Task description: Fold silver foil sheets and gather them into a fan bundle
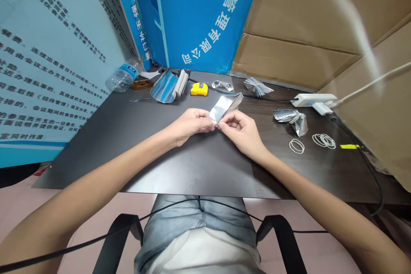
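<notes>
A shiny silver foil strip (222, 107), folded over at its upper right, is held above the middle of the desk. My left hand (196, 123) pinches its lower left edge between thumb and fingers. At the lower right corner, my right hand (240, 130) closes thumb and fingertips on the same foil, with the other fingers curled. The two hands almost meet at the bottom of the strip. Beyond them lie a yellow tape measure (199, 89) and a crumpled silver foil piece (222, 85).
Bundled foil strips (257, 87) lie at the back, and another foil bundle (290, 116) at right. White rubber bands (324, 141) and a yellow strip (349, 147) are near a power strip (314, 100). A curled silver sheet (165, 87), tape roll (141, 84) and plastic bottle (123, 77) stand back left.
</notes>
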`<state>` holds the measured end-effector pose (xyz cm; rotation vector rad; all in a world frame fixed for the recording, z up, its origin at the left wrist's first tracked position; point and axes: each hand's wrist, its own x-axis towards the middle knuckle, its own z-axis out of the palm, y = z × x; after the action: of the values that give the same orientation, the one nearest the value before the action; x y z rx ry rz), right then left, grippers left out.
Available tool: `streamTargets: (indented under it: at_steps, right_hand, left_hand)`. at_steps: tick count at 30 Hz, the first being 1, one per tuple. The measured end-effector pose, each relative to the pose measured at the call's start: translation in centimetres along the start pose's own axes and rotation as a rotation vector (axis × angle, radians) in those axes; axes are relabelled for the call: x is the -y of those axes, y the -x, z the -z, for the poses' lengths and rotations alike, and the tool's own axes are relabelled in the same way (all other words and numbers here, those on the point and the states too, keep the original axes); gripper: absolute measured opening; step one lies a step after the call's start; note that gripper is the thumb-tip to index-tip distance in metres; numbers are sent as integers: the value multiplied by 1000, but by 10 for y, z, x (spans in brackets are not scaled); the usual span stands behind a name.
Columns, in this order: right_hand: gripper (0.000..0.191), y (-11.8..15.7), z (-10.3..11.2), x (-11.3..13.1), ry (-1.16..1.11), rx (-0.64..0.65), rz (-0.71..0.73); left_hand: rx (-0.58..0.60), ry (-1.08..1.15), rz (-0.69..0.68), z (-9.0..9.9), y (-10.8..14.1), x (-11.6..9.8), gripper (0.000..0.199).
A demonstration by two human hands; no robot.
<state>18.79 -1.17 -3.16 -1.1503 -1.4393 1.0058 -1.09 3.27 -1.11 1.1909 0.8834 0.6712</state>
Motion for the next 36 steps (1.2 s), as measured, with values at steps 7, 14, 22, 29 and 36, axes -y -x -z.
streamTargets:
  at_steps: [7,14,22,29,36]
  right_hand:
    - [18,0,-2,1,37,-32,-4]
    - [18,0,-2,0,29,-24,-21]
    - [36,-1,-3,-1,-28,-67,-1]
    - [70,-1,-7,4,-216,-124,-69]
    - [75,-3,-11,3,-329,-141,-133]
  left_hand:
    - [10,-2,1,0,1,2,20]
    - [19,-58,-81,-4,1,4,33]
    - [-66,129,-30,-11,0,8,29]
    - [-80,235,-24,-11,1,8,36]
    - [-63,320,-37,-13,2,10,34]
